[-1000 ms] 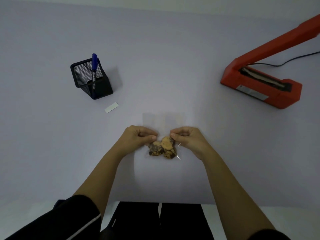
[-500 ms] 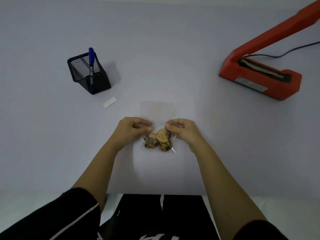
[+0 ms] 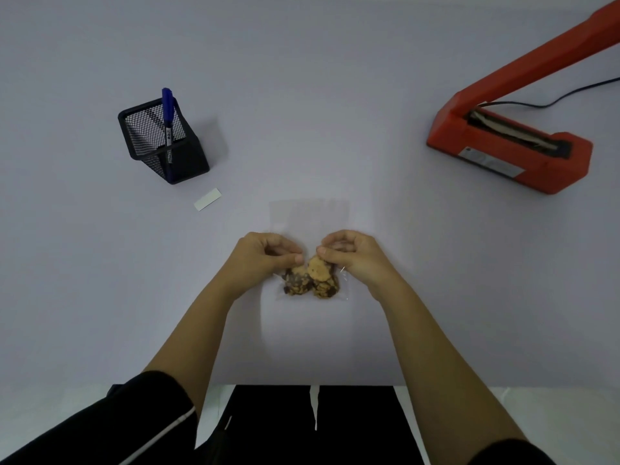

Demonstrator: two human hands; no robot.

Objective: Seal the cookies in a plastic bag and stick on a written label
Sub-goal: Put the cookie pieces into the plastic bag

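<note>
Both arms reach forward from the bottom of the view and angle inward, so the two hands meet near the middle. The left forearm [image 3: 201,330] is bare below a dark sleeve [image 3: 134,427] with a pale stripe; the right forearm [image 3: 436,347] is bare almost to the frame's edge. The left hand [image 3: 265,258] has its fingers curled, thumb and forefinger pinching the bag [image 3: 308,214] at one side. The right hand [image 3: 354,258] mirrors it, pinching the other side. The thumb tips point toward each other, close but apart.
</note>
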